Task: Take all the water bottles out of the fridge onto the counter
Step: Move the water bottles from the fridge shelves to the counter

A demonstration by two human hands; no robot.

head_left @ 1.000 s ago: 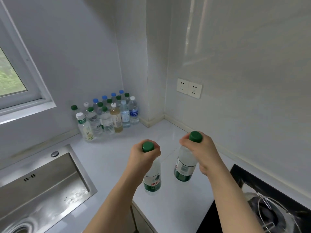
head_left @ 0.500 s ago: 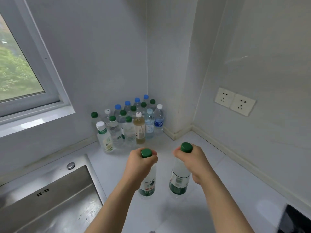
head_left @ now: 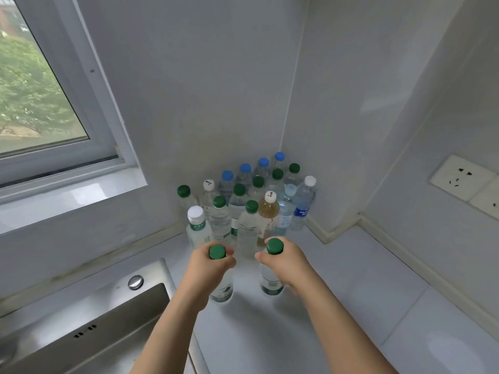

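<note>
My left hand [head_left: 208,268] grips the neck of a clear green-capped water bottle [head_left: 222,291], upright just above or on the white counter [head_left: 337,306]. My right hand [head_left: 289,261] grips the neck of a second green-capped bottle [head_left: 270,284], also upright. Just beyond both hands, several bottles [head_left: 251,203] with green, blue and white caps stand packed in the counter's back corner. One bottle among them holds amber liquid [head_left: 267,214]. The fridge is out of view.
A steel sink [head_left: 81,333] lies at the lower left, its rim close to my left forearm. A window [head_left: 40,103] fills the upper left wall. Two wall sockets [head_left: 464,182] sit on the right wall. Bare counter stretches to the right.
Both hands have carried their bottles forward and left, close up to the cluster in the corner. The view has turned left; the stove at the right has dropped out of sight.
</note>
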